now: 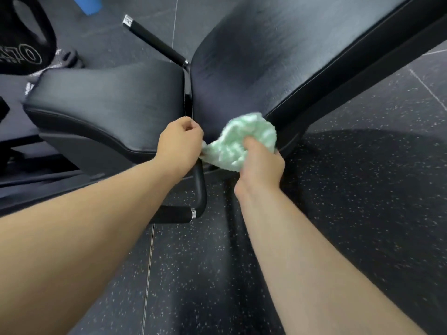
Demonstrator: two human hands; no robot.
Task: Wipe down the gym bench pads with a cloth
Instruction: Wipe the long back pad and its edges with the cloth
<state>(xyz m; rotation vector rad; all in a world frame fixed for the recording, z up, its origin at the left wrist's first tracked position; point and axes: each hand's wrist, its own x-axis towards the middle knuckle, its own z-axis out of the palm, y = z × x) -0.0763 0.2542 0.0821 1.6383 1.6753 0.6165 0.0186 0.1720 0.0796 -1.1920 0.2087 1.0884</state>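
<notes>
1. The right hand [261, 163] gripped the bunched pale-green cloth [239, 141] at the near lower corner of the back pad [266, 56].
2. The left hand [179, 141], fingers curled, pinched the cloth's left end, just beside the seat pad's [108, 97] near right corner.

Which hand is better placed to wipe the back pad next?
The right hand: it grips the bunched green cloth at the lower edge of the back pad. The left hand only pinches a corner.
</notes>
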